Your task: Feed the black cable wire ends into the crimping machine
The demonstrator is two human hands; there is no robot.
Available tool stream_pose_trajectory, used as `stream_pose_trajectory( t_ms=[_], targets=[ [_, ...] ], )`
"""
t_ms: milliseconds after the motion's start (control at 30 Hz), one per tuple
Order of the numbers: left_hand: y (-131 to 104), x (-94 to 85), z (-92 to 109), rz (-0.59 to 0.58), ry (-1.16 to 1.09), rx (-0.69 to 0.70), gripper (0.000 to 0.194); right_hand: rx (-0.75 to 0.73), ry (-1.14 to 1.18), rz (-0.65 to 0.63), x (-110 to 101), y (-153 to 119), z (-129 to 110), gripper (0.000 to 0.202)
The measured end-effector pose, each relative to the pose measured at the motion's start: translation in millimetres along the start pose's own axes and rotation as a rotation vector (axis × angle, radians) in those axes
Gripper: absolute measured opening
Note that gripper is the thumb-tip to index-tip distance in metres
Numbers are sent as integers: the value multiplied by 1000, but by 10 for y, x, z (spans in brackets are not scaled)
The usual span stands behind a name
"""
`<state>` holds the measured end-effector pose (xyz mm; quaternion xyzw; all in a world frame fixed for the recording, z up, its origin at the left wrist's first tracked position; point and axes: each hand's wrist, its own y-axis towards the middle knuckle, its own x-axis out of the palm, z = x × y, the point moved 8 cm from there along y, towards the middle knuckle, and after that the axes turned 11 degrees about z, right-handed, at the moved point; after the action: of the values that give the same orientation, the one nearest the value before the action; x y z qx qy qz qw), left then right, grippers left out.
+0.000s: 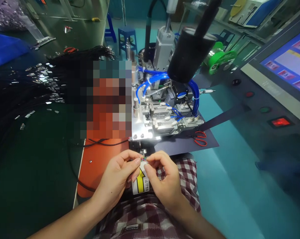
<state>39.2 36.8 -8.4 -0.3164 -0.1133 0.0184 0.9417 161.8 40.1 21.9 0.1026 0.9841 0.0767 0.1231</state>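
My left hand (120, 176) and my right hand (166, 176) meet low in the middle of the head view. Thumb and forefinger of the left hand pinch thin coloured wires (143, 159). The right hand's fingers are curled around the other side of these wires, its fingertips close together; what they grip is too small to make out. Just beneath the fingers is a white label (141, 186) with a yellow arrow. A metal fixture with blue tubes (164, 122) stands just beyond both hands.
Red-handled scissors (201, 138) lie right of the fixture. An orange board (97, 166) is at left, with black cables (87, 73) heaped behind. A green spool (220, 58) and a control panel with screen (284, 69) stand at right. A black cylinder (189, 54) hangs above.
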Motion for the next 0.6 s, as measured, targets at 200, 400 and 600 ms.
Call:
stream_pose_trajectory(
  t_ms=[200, 400, 600],
  targets=[
    [22, -11, -18, 8, 17, 20, 18, -118, -111, 22, 19, 11, -112, 9],
    [22, -8, -8, 27, -19, 30, 19, -199, -179, 80, -6, 7, -156, 8],
    [32, -25, -19, 32, -9, 37, 18, -226, -183, 95, -28, 21, -179, 3]
  ],
)
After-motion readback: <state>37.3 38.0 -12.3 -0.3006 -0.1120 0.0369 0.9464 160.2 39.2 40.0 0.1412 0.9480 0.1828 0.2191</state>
